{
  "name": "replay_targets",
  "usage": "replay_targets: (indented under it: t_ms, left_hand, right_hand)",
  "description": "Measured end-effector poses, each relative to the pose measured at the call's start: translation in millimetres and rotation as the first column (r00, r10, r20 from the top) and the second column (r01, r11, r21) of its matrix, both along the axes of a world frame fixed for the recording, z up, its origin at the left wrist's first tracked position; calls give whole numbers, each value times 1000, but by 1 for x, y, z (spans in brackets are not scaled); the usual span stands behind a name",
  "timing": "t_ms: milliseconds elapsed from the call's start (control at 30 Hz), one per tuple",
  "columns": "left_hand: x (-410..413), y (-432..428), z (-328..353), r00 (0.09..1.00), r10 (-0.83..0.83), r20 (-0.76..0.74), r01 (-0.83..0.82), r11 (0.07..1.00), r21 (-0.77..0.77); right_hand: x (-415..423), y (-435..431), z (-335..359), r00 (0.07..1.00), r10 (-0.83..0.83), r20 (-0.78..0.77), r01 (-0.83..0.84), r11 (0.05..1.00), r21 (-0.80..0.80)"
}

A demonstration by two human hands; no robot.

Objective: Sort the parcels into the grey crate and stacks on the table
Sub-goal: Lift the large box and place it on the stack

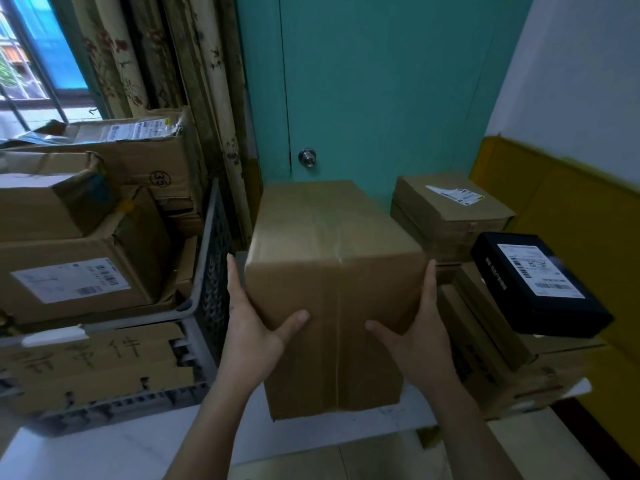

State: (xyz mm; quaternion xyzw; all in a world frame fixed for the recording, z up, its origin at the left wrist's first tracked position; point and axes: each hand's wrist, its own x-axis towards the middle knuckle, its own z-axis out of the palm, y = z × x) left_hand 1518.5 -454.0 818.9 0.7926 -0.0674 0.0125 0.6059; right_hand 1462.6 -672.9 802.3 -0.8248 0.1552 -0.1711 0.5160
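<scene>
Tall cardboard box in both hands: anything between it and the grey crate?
No obstacle in the gap, but the grey crate left of the tall cardboard box is filled with cartons piled above its rim; no free space shows inside. Left hand and right hand touch the box directly.

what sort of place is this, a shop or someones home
Likely a parcel sorting room, perhaps in a home: labelled parcels fill the grey crate, more stack at right under a black box, and a teal door and floral curtain stand behind.
</scene>
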Motion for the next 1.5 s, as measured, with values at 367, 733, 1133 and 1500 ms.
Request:
replay_targets:
  t_ms: [367, 733, 1133, 1500]
  left_hand:
    - [5, 9, -13, 999, -23, -35, 22, 1000, -22]
    - [6, 6, -11, 966, 54, -252, -72, 995, -63]
    - [13, 10, -13, 914, 30, -404, -69, 994, -81]
    - [26, 11, 3, 851, -86, -518, 36, 994, -105]
  right_hand:
    - [3, -5, -11, 1000, 3, -18, -3, 1000, 10]
    - [-9, -12, -25, 1000, -7, 0, 7, 998, 64]
    - [-1, -18, -14, 996, -46, -80, 54, 994, 92]
    - [16, -34, 10, 956, 90, -280, 73, 850, 522]
